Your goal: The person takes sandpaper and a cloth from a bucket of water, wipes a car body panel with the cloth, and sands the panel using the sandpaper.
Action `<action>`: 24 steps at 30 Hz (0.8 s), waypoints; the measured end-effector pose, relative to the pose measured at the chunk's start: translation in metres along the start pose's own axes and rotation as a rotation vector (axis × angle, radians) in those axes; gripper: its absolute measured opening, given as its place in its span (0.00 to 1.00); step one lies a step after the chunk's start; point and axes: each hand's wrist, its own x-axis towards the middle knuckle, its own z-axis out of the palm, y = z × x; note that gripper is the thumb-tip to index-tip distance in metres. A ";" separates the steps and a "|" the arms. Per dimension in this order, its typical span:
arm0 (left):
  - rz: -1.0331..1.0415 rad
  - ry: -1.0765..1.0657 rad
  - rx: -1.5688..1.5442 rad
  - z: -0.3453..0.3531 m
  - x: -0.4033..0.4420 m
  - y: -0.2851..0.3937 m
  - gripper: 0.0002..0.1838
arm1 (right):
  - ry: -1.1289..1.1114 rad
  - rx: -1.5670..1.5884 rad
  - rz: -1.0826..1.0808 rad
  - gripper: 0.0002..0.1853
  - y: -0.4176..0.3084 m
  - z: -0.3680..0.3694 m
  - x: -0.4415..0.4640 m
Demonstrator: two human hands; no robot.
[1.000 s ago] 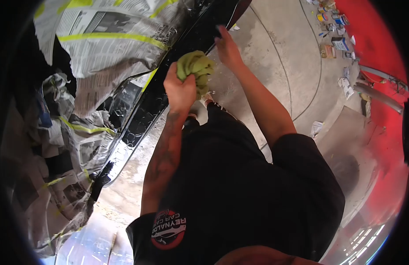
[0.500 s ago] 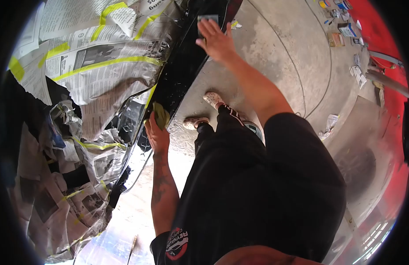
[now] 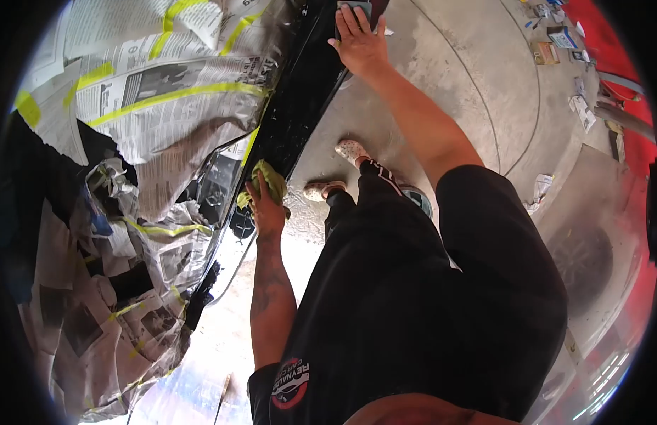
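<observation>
A glossy black car panel runs diagonally from the top down to the middle left. At its upper end my right hand lies flat, thumb spread away, its fingers pressing a grey piece of sandpaper against the surface. The sandpaper is mostly hidden under the fingers and cut by the view's top edge. Lower on the panel my left hand grips a crumpled yellow-green cloth. Newspaper masking with yellow tape covers the bodywork beside the panel.
Concrete floor lies right of the panel, with a thin dark line or hose curving across it. Boxes and small items lie at the upper right, near a red surface. A round container stands partly hidden behind my leg.
My right hand has moved up along the panel with the sandpaper. My left hand's cloth is more bunched and sits slightly farther right. The whole view has shifted a little.
</observation>
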 end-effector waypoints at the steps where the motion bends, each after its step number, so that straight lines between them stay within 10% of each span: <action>1: 0.001 0.007 -0.014 0.006 0.003 -0.005 0.58 | -0.008 0.049 0.024 0.34 -0.015 0.003 -0.011; 6: 0.030 0.038 -0.042 -0.007 0.001 -0.004 0.56 | -0.329 0.266 -0.330 0.36 -0.131 -0.006 -0.151; 10: 0.135 0.192 -0.044 -0.010 0.017 -0.036 0.29 | -0.374 0.314 -0.503 0.37 -0.106 0.010 -0.145; 17: 0.223 0.382 -0.387 -0.053 0.012 0.023 0.20 | -0.179 0.247 -0.037 0.39 -0.118 0.008 -0.105; 21: 0.303 0.310 -0.355 -0.065 0.017 0.033 0.17 | -0.867 -0.064 -0.777 0.28 -0.213 -0.028 -0.205; 24: 0.272 0.316 -0.334 -0.065 0.010 0.007 0.16 | -0.188 -0.487 -0.725 0.32 -0.194 0.049 -0.223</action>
